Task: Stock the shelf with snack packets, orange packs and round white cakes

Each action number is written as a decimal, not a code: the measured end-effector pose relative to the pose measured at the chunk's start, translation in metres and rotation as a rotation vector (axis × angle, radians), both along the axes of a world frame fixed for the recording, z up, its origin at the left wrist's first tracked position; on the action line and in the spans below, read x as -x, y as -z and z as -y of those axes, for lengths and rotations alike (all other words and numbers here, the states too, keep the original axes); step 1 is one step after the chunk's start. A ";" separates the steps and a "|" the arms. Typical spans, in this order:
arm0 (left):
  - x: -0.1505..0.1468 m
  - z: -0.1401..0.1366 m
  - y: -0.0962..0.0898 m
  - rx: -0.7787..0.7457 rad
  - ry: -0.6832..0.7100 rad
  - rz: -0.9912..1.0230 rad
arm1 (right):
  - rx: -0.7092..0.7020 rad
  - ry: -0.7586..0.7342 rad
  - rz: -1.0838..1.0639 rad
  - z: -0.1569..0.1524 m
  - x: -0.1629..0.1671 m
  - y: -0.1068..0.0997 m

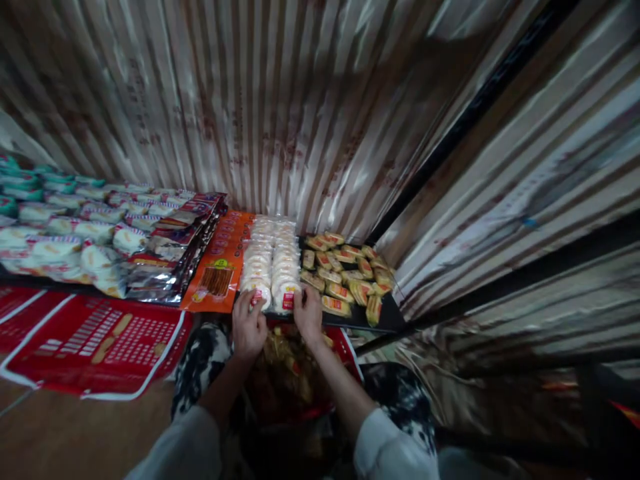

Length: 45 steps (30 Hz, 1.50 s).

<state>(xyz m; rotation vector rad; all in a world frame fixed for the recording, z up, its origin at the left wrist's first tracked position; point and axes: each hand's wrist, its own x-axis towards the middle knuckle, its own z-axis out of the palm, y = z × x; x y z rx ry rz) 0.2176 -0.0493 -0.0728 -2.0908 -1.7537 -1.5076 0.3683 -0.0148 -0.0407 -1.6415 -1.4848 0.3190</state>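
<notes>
Two rows of white round snacks in clear packets with red labels (289,293) stand side by side on a dark shelf (375,321). At the front of the left row, my left hand (249,325) has its fingers curled on a white snack packet (257,293). My right hand (307,312) grips the right edge of the front packet in the other row, its fingertips partly hidden. Just right of it lie small yellow snack packets (340,291), spread loosely. An orange snack bag (216,277) lies flat to the left of the white rows.
Silvery dark-red bags (175,247) and many white packets (95,227) fill the shelf's left side. Below hangs a red printed sheet (110,340). An open red bag of yellow packets (290,367) sits between my knees. Black bars (470,113) cross the striped sheeting.
</notes>
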 end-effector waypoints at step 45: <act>-0.005 -0.004 0.005 -0.054 0.057 -0.016 | -0.064 -0.072 0.380 0.022 0.007 0.020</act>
